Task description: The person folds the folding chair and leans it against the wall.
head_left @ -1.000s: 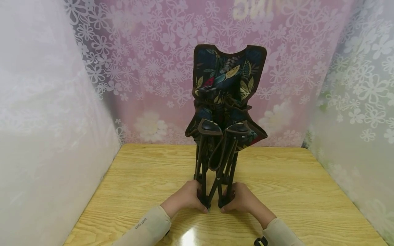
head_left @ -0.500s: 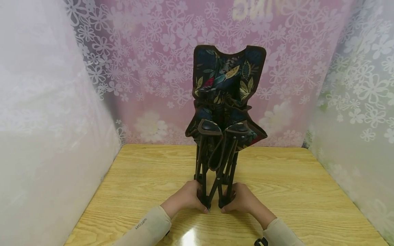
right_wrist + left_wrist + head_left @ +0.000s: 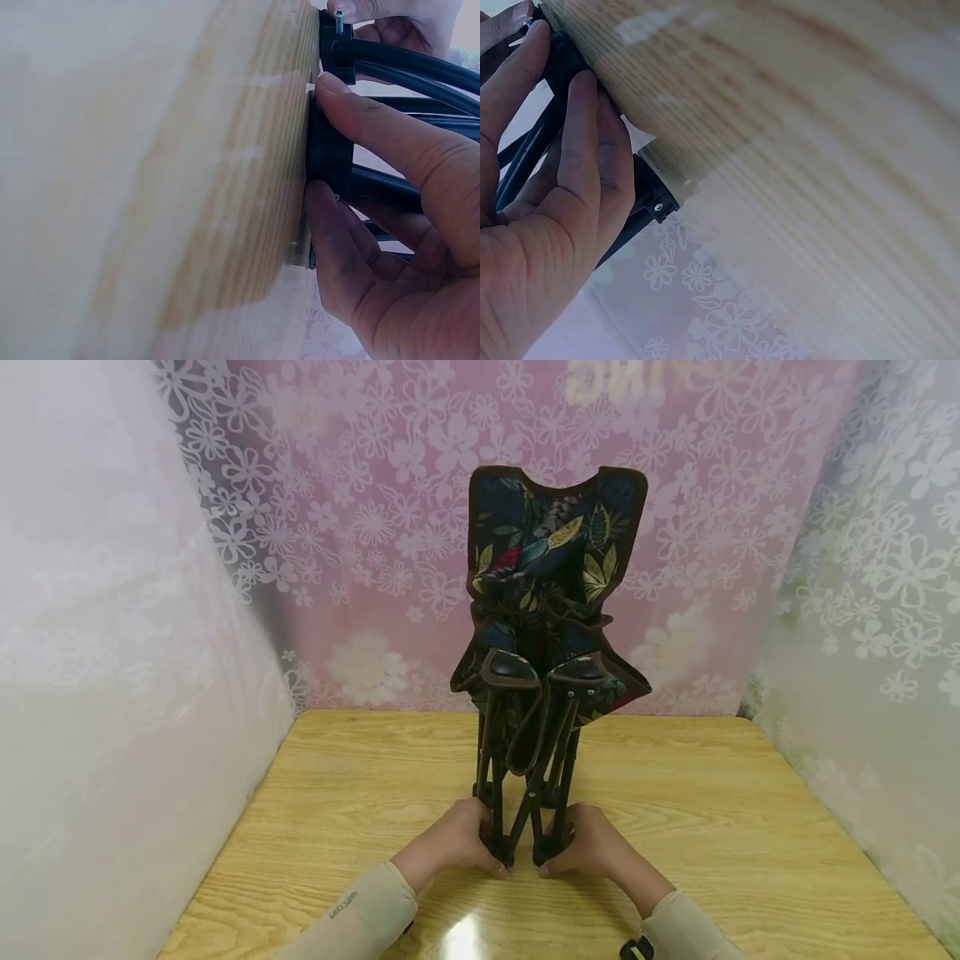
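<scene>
Left grip [image 3: 462, 838] and right grip [image 3: 592, 843] clamp the chair [image 3: 534, 642] by its feet [image 3: 331, 142]; long axis vertical, backrest [image 3: 551, 539] up.

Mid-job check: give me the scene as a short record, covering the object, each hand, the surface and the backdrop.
Object: folding chair, upright, legs drawn close together
Fabric: dark leaf print with brown edging, bunched in folds
Left hand: grips the near left foot
Right hand: grips the near right foot
Hardware: metal screw showing at the near left foot
Surface: wood-grain table, under the chair
Backdrop: pinkish curtain with white flowers
</scene>
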### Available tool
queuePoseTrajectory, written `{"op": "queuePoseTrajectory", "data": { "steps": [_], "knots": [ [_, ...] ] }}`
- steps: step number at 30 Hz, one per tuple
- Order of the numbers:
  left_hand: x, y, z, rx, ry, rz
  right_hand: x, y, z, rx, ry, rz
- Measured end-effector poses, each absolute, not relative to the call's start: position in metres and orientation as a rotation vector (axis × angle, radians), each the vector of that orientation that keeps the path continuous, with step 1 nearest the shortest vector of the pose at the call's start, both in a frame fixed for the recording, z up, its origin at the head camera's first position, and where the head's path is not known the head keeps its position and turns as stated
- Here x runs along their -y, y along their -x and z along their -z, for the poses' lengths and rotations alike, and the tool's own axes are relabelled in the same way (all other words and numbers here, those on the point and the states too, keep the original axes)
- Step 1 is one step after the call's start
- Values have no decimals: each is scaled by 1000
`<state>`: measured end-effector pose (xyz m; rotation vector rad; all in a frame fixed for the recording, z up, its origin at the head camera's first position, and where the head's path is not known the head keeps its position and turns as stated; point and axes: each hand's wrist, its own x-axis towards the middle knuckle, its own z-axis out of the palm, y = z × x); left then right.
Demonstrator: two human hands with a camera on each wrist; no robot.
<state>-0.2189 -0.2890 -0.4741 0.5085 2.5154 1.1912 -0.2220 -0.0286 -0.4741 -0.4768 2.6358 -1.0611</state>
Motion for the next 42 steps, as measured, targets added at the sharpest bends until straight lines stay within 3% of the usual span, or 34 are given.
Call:
{"op": "queuePoseTrajectory", "data": {
  "steps": [42],
  "knots": [
    [287, 226, 473, -2547, -485, -1164, 30, 230, 472, -2643, 473, 1076]
  ]
}}
